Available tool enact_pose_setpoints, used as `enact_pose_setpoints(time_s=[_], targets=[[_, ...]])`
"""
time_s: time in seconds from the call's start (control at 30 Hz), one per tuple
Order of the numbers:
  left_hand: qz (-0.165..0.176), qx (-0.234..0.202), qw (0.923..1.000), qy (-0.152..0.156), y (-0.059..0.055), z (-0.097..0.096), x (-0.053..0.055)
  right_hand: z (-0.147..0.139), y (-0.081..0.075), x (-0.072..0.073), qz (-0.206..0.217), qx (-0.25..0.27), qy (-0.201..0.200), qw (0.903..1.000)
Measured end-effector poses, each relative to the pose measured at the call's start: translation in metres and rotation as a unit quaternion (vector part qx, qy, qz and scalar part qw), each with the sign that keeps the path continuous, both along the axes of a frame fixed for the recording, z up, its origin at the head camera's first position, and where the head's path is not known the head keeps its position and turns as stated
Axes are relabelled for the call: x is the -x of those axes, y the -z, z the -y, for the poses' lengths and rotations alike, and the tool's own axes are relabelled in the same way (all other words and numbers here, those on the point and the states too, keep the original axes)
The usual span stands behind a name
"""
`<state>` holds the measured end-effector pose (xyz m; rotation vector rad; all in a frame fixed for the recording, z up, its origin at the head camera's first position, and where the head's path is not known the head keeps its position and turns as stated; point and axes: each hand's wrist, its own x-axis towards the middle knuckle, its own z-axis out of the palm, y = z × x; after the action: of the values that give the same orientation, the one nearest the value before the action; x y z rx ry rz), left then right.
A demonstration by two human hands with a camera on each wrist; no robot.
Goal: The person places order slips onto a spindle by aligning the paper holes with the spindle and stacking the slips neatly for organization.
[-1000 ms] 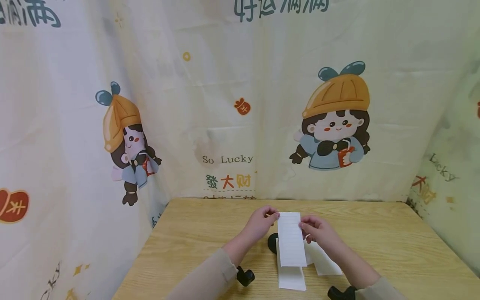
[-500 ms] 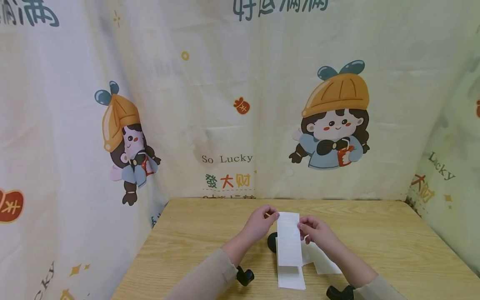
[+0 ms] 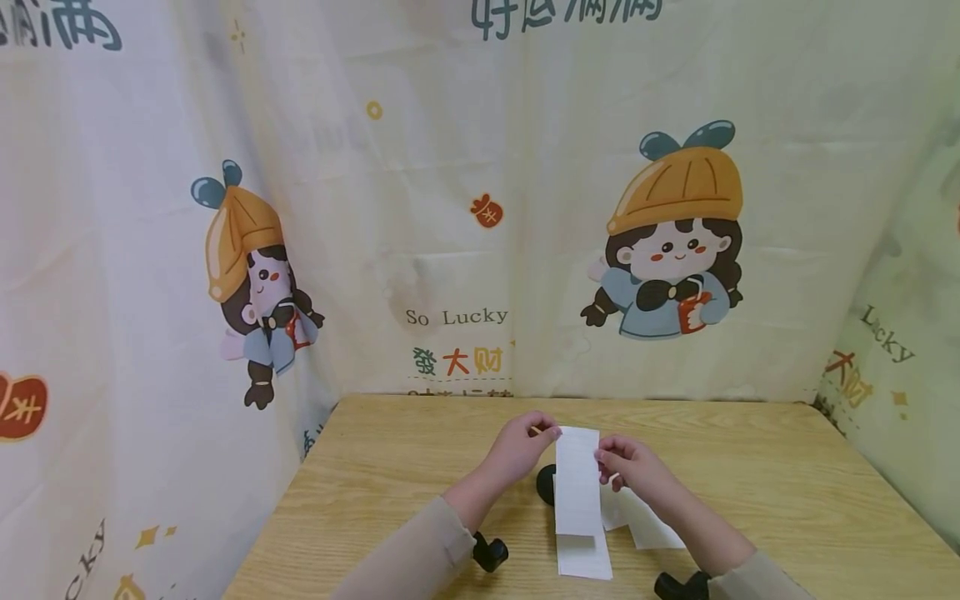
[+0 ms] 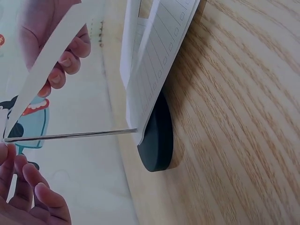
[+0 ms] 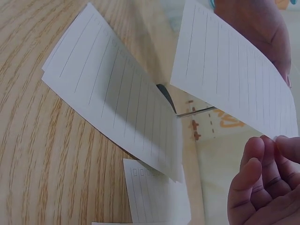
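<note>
In the head view my left hand (image 3: 517, 450) pinches the upper left corner of a lined white paper slip (image 3: 577, 487). My right hand (image 3: 633, 467) pinches the slip's right edge near its top, other fingers loosely curled. A thin metal rod (image 4: 70, 135) runs up to the slip's end, right at the left thumb; a clip there is hidden. Below it stands a round black base (image 4: 159, 140). More lined slips with small boxes (image 4: 164, 61) lean over this base, apart from the held slip, and show under it in the head view.
Another lined white sheet (image 3: 654, 527) lies on the wooden table (image 3: 405, 467) under the right forearm. Black devices sit at the left wrist (image 3: 491, 552) and right wrist (image 3: 681, 585). A printed curtain (image 3: 435, 250) hangs behind the table's far edge.
Both hands stay at nearly the same spots. The held slip has tipped slightly, its top edge now a little lower at the right; the head view shifts a bit.
</note>
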<state>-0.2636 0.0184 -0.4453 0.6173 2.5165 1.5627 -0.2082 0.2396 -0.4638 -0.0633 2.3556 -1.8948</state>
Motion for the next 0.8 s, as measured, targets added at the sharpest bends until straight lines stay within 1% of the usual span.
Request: enact_pose_setpoints(time_s=[0.27, 0.4, 0.47, 0.67, 0.8], targets=[[0.012, -0.002, 0.9999, -0.007, 0.0, -0.003, 0.0, 0.0, -0.001, -0.001, 0.004, -0.018, 0.0, 0.9998], [0.01, -0.003, 0.9999, -0.007, 0.0, -0.002, -0.001, 0.0, -0.001, -0.001, 0.007, -0.029, 0.003, 0.9995], [0.005, -0.001, 1.0, -0.004, 0.003, -0.001, -0.001, 0.001, -0.001, -0.001, 0.009, -0.034, 0.001, 0.9994], [0.008, 0.009, 0.9999, 0.002, 0.015, 0.002, 0.001, -0.001, 0.003, -0.001, 0.012, -0.037, -0.019, 0.9991], [-0.002, 0.004, 0.9999, 0.009, 0.018, 0.002, 0.001, -0.003, 0.005, -0.002, 0.006, -0.036, -0.029, 0.9989]])
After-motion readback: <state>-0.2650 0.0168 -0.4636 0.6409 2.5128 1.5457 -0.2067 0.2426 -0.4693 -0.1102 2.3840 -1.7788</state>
